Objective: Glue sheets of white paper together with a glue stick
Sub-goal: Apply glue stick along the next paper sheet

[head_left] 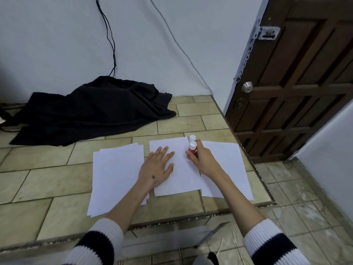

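My left hand [156,167] lies flat and open, pinning the middle sheet [177,169] to the tiled floor [47,180]; my right hand [200,159] clenches the glue stick [191,150] at its right edge. Best: steady pressure, even strokes.

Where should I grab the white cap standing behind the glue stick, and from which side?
Take the white cap by its round sides, pinching from above. It appears to stand upright on the floor at the middle sheet's far right corner. The right hand, holding the glue stick, sits just in front, so approach from above or the far side.
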